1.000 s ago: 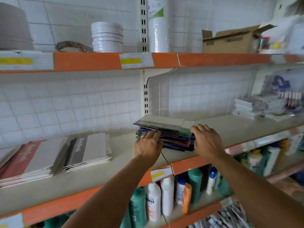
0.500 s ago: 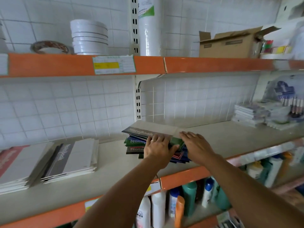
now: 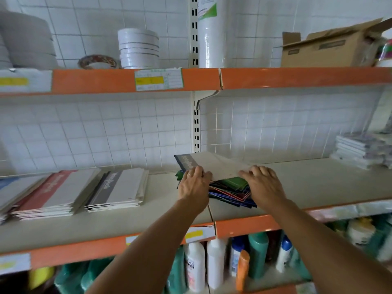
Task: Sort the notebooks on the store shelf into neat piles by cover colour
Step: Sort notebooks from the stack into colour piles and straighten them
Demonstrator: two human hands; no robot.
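A messy pile of mixed notebooks (image 3: 230, 190) with green, blue and red covers lies on the middle shelf (image 3: 318, 183). Its top notebook (image 3: 214, 164), beige with a dark spine strip, is tilted up at the back. My left hand (image 3: 194, 186) grips that notebook's left front corner, and my right hand (image 3: 263, 183) holds its right front edge with fingers curled over it. On the left of the shelf lie a neat grey-spined pile (image 3: 118, 188) and a red-spined pile (image 3: 48, 194).
Wrapped white packs (image 3: 360, 150) sit at the shelf's right end. The upper shelf carries tape rolls (image 3: 137, 47), a white cylinder (image 3: 209, 32) and a cardboard box (image 3: 331, 46). Bottles (image 3: 214, 264) fill the shelf below. A bare stretch of shelf lies between the piles.
Both hands shifted from the sides of the mixed pile onto the top beige notebook, which has turned and lifted off the pile. The camera swung a little left.
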